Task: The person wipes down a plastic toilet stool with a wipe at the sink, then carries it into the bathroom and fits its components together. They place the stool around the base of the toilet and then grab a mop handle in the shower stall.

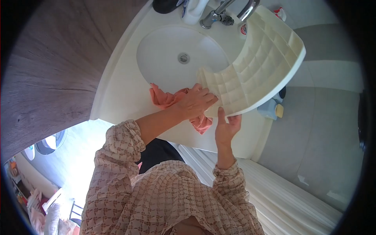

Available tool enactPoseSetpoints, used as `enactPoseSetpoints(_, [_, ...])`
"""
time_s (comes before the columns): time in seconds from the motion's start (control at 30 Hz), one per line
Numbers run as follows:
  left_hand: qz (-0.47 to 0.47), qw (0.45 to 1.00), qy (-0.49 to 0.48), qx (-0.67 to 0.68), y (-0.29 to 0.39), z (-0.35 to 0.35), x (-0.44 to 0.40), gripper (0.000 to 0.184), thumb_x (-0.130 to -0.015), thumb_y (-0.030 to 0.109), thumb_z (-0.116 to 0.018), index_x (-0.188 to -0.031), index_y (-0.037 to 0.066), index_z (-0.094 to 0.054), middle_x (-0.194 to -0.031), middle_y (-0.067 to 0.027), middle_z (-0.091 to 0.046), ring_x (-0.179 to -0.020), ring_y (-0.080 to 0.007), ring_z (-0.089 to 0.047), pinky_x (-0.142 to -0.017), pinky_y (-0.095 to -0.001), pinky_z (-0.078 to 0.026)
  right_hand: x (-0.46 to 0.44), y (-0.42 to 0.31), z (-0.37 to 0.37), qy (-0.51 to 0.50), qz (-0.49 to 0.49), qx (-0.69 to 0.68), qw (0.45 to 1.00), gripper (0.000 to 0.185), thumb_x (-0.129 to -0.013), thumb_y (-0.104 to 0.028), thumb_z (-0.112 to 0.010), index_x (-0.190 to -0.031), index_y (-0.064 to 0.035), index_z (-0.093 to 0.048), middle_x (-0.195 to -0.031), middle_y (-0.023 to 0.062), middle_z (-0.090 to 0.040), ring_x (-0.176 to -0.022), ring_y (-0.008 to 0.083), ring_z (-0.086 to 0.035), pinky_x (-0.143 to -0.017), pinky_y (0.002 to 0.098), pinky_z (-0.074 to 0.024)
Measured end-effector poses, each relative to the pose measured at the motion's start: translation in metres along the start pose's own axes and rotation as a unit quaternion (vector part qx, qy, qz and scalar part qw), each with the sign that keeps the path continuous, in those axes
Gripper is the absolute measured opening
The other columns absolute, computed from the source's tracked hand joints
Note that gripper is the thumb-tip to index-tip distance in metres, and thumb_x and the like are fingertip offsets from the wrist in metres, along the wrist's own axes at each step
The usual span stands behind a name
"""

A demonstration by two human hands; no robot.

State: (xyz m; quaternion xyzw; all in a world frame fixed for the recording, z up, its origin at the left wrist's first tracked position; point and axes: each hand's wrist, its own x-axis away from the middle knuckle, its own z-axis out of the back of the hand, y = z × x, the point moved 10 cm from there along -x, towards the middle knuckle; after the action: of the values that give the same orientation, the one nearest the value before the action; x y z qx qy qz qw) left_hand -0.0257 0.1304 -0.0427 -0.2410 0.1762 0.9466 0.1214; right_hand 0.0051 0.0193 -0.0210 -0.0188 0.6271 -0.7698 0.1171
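Note:
A cream, curved plastic piece with a ribbed grid (250,74) lies tilted over the right part of the sink and counter. At its near edge my right hand (227,129) is closed, thumb on the ribbed side and fingers around the rim. My left hand (200,102) is closed on a pink cloth (166,98) and rests against the ribbed end of the piece. One part of the cloth spreads left beside the basin, and another hangs below the hand. The fingertips of my left hand are partly hidden.
The white oval sink (156,51) has a drain in the middle. A chrome faucet (211,18) stands behind it, near a white bottle (193,11). To the right, below the plastic piece, sits a bluish container with a yellow cap (270,109). A wooden panel (58,70) borders the left.

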Motion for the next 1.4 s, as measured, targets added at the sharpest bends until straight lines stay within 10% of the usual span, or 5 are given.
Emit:
enactPoseSetpoints(0.27, [0.000,0.999,0.015,0.036,0.010,-0.002,0.001,0.042,-0.071,0.018,-0.062,-0.112,0.015,-0.058,-0.088,0.0035,-0.053,-0.087,-0.0142,-0.051,-0.079,-0.0352,-0.035,-0.017,0.042,0.039,0.146,0.013,-0.019,0.989,0.024,-0.097,-0.019,-0.048,-0.101,0.0034,-0.053,-0.094,0.0085,-0.059,-0.084,0.0123,-0.055,-0.075,0.0258,-0.0459])
enactPoseSetpoints(0.77, [0.144,0.944,0.164,0.248,-0.049,0.142,-0.027,0.057,-0.062,-0.012,-0.041,-0.111,0.007,-0.063,-0.099,-0.0116,-0.061,-0.092,-0.0276,-0.057,-0.084,-0.0342,-0.043,-0.012,-0.084,0.112,0.077,-0.095,-0.059,0.991,0.008,-0.081,-0.005,-0.059,-0.087,0.0004,-0.062,-0.075,-0.0017,-0.057,-0.066,0.0055,-0.047,-0.061,0.0207,-0.0371])
enactPoseSetpoints(0.97, [0.081,0.920,0.121,0.364,-0.022,0.152,-0.079,0.056,-0.061,-0.013,-0.047,-0.109,0.010,-0.063,-0.097,-0.0073,-0.060,-0.091,-0.0260,-0.055,-0.082,-0.0355,-0.038,0.009,-0.080,0.117,0.004,-0.152,-0.126,0.980,0.018,-0.074,-0.001,-0.057,-0.090,0.0032,-0.063,-0.081,0.0055,-0.063,-0.072,0.0122,-0.056,-0.070,0.0240,-0.0448])
enactPoseSetpoints(1.23, [-0.248,0.960,0.072,0.109,0.093,0.166,-0.105,0.040,-0.067,-0.005,-0.056,-0.101,0.015,-0.066,-0.086,-0.0016,-0.057,-0.085,-0.0183,-0.054,-0.082,-0.0352,-0.035,0.020,-0.124,0.104,-0.008,-0.198,-0.136,0.971,0.029,-0.070,0.002,-0.053,-0.097,0.0060,-0.062,-0.083,0.0100,-0.064,-0.073,0.0165,-0.059,-0.067,0.0269,-0.0475])
enactPoseSetpoints(1.4, [-0.187,0.978,0.032,0.090,0.097,0.147,-0.113,0.037,-0.067,-0.002,-0.057,-0.099,0.014,-0.066,-0.083,-0.0019,-0.056,-0.083,-0.0210,-0.054,-0.081,-0.0363,-0.036,0.023,-0.141,0.105,0.034,-0.122,-0.040,0.991,0.036,-0.067,0.003,-0.051,-0.102,0.0042,-0.063,-0.078,0.0075,-0.064,-0.067,0.0121,-0.057,-0.061,0.0246,-0.0460])
